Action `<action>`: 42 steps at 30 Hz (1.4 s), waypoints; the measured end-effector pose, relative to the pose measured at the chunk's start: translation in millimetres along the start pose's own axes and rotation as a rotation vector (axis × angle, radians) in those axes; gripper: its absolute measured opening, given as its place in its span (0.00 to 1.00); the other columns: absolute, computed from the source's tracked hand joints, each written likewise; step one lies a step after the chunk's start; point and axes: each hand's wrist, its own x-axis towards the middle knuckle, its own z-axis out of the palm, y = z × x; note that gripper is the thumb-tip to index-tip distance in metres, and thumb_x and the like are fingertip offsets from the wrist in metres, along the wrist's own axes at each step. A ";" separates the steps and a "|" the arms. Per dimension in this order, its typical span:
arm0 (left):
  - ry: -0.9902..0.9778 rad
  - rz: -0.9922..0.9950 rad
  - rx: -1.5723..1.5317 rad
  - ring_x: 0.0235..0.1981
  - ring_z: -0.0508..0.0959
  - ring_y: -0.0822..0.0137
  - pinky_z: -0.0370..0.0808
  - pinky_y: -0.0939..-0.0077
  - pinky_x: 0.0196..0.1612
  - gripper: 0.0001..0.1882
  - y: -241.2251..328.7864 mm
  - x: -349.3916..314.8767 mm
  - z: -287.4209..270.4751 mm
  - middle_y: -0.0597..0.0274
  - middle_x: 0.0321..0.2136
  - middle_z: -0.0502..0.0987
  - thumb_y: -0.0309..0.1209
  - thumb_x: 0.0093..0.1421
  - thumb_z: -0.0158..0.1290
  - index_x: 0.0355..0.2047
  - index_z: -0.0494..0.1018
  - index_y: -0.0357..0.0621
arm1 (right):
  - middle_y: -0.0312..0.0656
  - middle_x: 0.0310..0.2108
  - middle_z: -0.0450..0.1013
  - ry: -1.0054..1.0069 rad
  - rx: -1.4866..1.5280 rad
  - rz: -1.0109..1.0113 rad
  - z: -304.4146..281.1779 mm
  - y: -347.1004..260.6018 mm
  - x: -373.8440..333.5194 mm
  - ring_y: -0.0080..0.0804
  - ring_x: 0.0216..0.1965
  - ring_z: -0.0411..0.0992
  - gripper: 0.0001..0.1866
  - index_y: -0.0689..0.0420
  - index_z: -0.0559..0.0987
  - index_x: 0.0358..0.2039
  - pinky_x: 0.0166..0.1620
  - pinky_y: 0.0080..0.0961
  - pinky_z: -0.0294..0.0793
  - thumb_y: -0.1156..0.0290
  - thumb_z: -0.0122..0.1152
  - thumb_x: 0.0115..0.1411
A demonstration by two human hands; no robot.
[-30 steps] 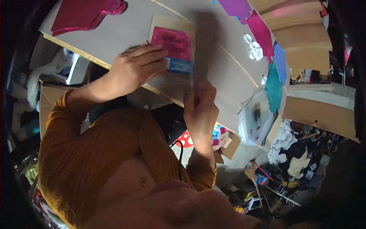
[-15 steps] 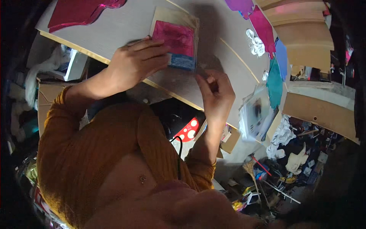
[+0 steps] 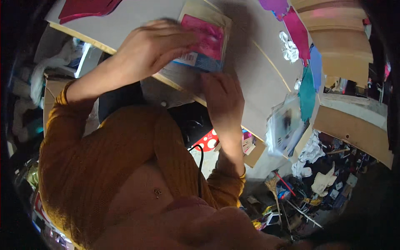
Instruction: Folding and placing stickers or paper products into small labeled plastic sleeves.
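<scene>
A flat clear plastic packet (image 3: 211, 38) with a pink piece and a blue strip inside lies on the grey table near its front edge. A white barcode label shows at its lower left. My left hand (image 3: 156, 46) reaches across the packet's left side, fingers stretched out and somewhat blurred, the fingertips over the pink part. At the packet's lower edge is my right hand (image 3: 225, 100), its fingers drawn together on the plastic border. The exact fingertip contact there is partly hidden.
Dark red sheets (image 3: 85, 9) lie at the table's far left. Along the right side are magenta (image 3: 298, 35), blue and teal (image 3: 307, 93) pieces, white coiled bands (image 3: 288, 48) and a stack of clear packets (image 3: 285, 125). Cardboard (image 3: 354, 131) and floor clutter with a broom (image 3: 273, 189) stand beyond.
My left hand has shifted up and right over the packet, uncovering the barcode label. My right hand has moved left along the lower edge, its fingers now turned down. The whole view has shifted slightly.
</scene>
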 end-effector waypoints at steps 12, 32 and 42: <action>-0.040 0.253 0.192 0.55 0.74 0.60 0.69 0.64 0.59 0.17 -23.9 6.1 17.7 0.62 0.54 0.76 0.33 0.55 0.59 0.46 0.80 0.50 | 0.45 0.35 0.71 -0.296 -0.120 -0.017 -9.8 -6.1 18.9 0.47 0.41 0.71 0.06 0.56 0.76 0.35 0.45 0.40 0.71 0.74 0.62 0.56; -0.143 0.208 0.146 0.60 0.71 0.53 0.65 0.56 0.63 0.20 -13.7 6.0 2.8 0.58 0.58 0.73 0.39 0.57 0.60 0.50 0.79 0.48 | 0.49 0.38 0.76 -0.877 0.053 0.328 -70.3 -22.2 -59.6 0.47 0.38 0.74 0.08 0.58 0.74 0.20 0.40 0.40 0.75 0.73 0.59 0.55; 0.092 0.241 0.197 0.54 0.77 0.61 0.68 0.59 0.60 0.11 2.9 -54.2 5.2 0.60 0.46 0.80 0.33 0.58 0.60 0.40 0.80 0.43 | 0.44 0.34 0.73 -0.196 -0.085 0.035 -56.7 3.8 -75.8 0.41 0.36 0.71 0.25 0.58 0.77 0.43 0.36 0.36 0.72 0.68 0.77 0.45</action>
